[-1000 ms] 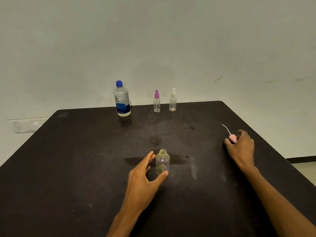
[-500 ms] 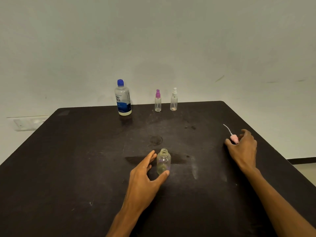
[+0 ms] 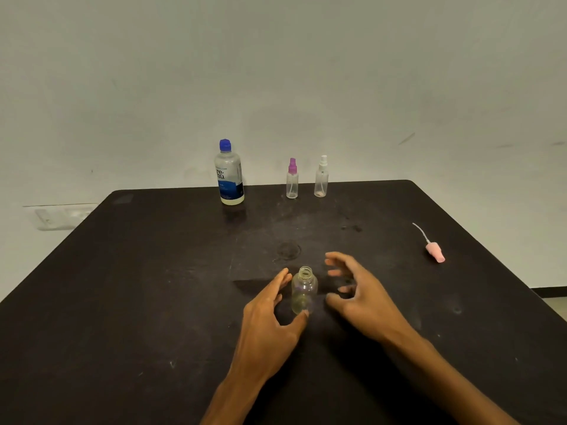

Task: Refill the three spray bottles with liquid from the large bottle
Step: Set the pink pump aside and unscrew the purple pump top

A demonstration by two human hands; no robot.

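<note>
A small clear bottle (image 3: 303,291) with no cap stands upright in the middle of the black table (image 3: 122,286). My left hand (image 3: 270,314) lies around its left side, fingers straight, with the thumb tip touching its base. My right hand (image 3: 356,289) hovers just right of the bottle with its fingers spread, not touching it. The pink spray head (image 3: 435,252) with its thin tube lies alone near the table's right edge. At the far edge stand the large bottle (image 3: 230,174) with a blue cap, a purple-topped spray bottle (image 3: 292,179) and a white-topped spray bottle (image 3: 321,177).
A pale wall (image 3: 276,72) rises right behind the table's far edge. The table's right edge drops off just beyond the pink spray head. A white fitting (image 3: 58,216) sits on the wall at the left.
My right hand let go of the pink spray head at the right and moved left to just beside the open bottle. My left hand and the bottle stayed where they were.
</note>
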